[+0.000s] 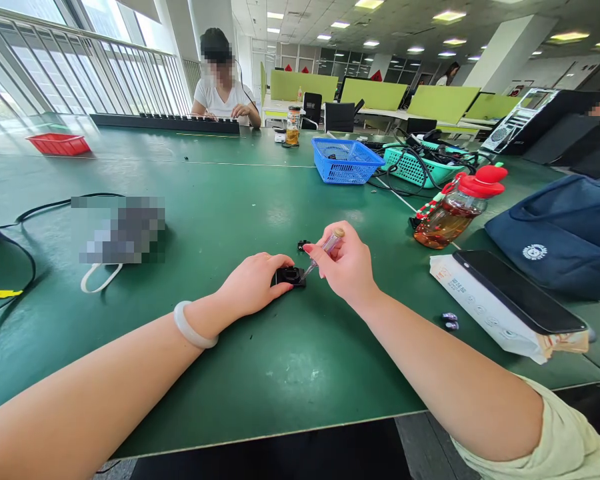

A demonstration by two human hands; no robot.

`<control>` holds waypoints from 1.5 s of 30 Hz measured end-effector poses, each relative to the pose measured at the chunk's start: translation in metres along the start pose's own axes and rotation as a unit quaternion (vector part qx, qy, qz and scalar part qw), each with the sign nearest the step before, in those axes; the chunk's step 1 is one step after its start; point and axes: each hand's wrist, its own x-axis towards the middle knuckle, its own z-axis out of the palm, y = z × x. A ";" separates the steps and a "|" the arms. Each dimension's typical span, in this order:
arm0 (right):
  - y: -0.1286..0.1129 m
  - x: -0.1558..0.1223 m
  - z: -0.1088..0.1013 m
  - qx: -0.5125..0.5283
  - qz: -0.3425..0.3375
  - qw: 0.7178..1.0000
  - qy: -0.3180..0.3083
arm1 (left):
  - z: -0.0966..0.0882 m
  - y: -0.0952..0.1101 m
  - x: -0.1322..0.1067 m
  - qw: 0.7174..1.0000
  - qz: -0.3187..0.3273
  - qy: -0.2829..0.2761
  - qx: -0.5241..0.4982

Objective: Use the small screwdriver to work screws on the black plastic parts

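Observation:
On the green table, my left hand (pixel 254 283) grips a small black rectangular part (pixel 291 275) between thumb and fingers, keeping it against the tabletop. My right hand (pixel 349 265) is closed round a screwdriver (pixel 330 245) with a clear handle and a tan end cap. The tool leans, its tip down at the right end of the black part; whether it sits in a screw is too small to tell. Just beyond lies another little black piece (pixel 303 246), close to my right fingers and apart from the held part.
Ahead are a blue basket (pixel 347 167), a teal basket (pixel 417 167) with cables, and a red tray (pixel 59 144). To the right are a tilted red-capped bottle (pixel 445 217), a phone (pixel 520 290) on a tissue pack (pixel 473 310), and a blue bag (pixel 560 227). Another person (pixel 225 93) sits opposite.

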 end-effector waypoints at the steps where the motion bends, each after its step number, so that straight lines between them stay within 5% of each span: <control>1: -0.002 -0.001 0.000 -0.008 -0.010 1.000 0.001 | 0.000 0.000 0.000 1.000 0.001 0.001 0.000; 8: -0.009 -0.007 -0.001 -0.020 -0.050 0.995 -0.086 | 0.001 0.000 0.002 1.000 0.006 -0.001 -0.002; 17: -0.007 -0.010 -0.001 -0.025 -0.107 0.990 -0.090 | 0.000 0.001 0.001 1.000 0.004 0.003 0.002; 24: -0.007 -0.012 0.002 -0.055 -0.143 0.974 -0.169 | 0.003 -0.002 0.002 1.000 0.009 0.010 0.007; 35: -0.008 -0.007 0.005 0.032 0.000 0.993 -0.114 | -0.001 0.003 0.002 1.000 0.013 0.016 0.008; 45: -0.011 -0.013 0.004 -0.096 -0.198 0.969 -0.111 | 0.002 -0.001 0.002 0.999 0.030 0.027 0.007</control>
